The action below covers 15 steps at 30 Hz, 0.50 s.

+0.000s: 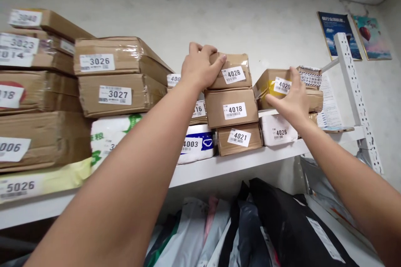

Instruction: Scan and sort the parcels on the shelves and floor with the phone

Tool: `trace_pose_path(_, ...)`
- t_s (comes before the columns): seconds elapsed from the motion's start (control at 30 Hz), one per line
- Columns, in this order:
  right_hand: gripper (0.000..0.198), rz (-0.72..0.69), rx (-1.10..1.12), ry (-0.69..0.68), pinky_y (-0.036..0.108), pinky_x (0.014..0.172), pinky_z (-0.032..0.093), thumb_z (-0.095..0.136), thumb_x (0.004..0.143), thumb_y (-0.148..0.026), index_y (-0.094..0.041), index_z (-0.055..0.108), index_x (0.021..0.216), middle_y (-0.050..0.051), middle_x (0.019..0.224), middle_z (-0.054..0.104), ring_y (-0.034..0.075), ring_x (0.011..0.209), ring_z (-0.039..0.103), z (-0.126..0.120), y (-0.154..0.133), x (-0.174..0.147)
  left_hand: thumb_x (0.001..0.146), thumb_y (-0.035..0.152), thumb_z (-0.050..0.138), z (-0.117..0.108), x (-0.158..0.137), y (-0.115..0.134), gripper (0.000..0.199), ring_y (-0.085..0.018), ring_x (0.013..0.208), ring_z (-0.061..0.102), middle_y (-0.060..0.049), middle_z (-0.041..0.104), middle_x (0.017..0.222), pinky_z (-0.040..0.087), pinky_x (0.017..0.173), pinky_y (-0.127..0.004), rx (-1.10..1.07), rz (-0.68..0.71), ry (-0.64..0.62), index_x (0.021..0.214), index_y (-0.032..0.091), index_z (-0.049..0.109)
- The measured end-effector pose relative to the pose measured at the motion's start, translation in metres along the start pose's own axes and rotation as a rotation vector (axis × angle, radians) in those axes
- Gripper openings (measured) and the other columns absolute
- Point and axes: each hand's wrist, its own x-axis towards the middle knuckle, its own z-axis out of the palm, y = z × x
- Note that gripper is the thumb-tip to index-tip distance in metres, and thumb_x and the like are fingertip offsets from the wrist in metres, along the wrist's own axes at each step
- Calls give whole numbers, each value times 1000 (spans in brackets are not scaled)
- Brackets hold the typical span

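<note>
My left hand [203, 63] lies over the upper left corner of a brown cardboard box labelled 4028 [244, 60], its thumb on the front face. That box tops a stack, above box 4018 [216, 110] and box 4021 [224, 144]. With thumb and fingers spread across its front, my right hand [293, 100] grips the cardboard box labelled 4020 [266, 79], which has yellow tape. Beneath that hand sits a white package labelled 4026 [271, 131]. My right palm and fingers partly cover the 4020 label.
The packages stand on a white metal shelf [200, 175]. Boxes 3026 [108, 46] and 3027 [89, 91] are stacked to the left. Bagged parcels, among them a large black bag [278, 212], fill the shelf below. A perforated white post [351, 75] rises at the right.
</note>
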Motion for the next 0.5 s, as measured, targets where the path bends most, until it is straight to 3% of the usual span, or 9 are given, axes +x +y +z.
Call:
trace_pose_path(0.13, 94, -171, 76, 120, 70, 95, 43, 59, 82, -53, -34, 1, 154, 18, 150, 34, 48, 137, 37, -19, -6, 29, 75, 82, 39, 4, 3, -15, 79, -32, 141, 37, -1, 47, 147, 30, 118, -49, -41, 46, 28, 135, 32, 51)
trace_pose_path(0.27, 94, -104, 208, 243, 60, 102, 44, 68, 77, -47, -26, 13, 150, 18, 149, 38, 43, 139, 38, -28, -52, 63, 82, 70, 45, 5, 1, -20, 62, -30, 139, 42, -5, 46, 146, 35, 117, -44, -47, 73, 57, 130, 31, 55)
trace_pose_path(0.4, 99, -45, 239, 260, 47, 104, 47, 76, 79, -34, -20, 12, 153, 16, 140, 45, 31, 124, 52, -5, -107, 97, 83, 58, 57, 1, 4, -20, 50, -30, 133, 51, -10, 47, 142, 40, 115, -42, -21, 51, 52, 126, 31, 57)
trace_pose_path(0.5, 99, -89, 207, 169, 47, 104, 47, 74, 82, -38, -15, 9, 153, 13, 136, 47, 27, 119, 53, 25, -135, 119, 81, 55, 64, -1, 7, -22, 49, -31, 133, 52, -10, 49, 141, 41, 115, -41, -29, 57, 43, 124, 32, 57)
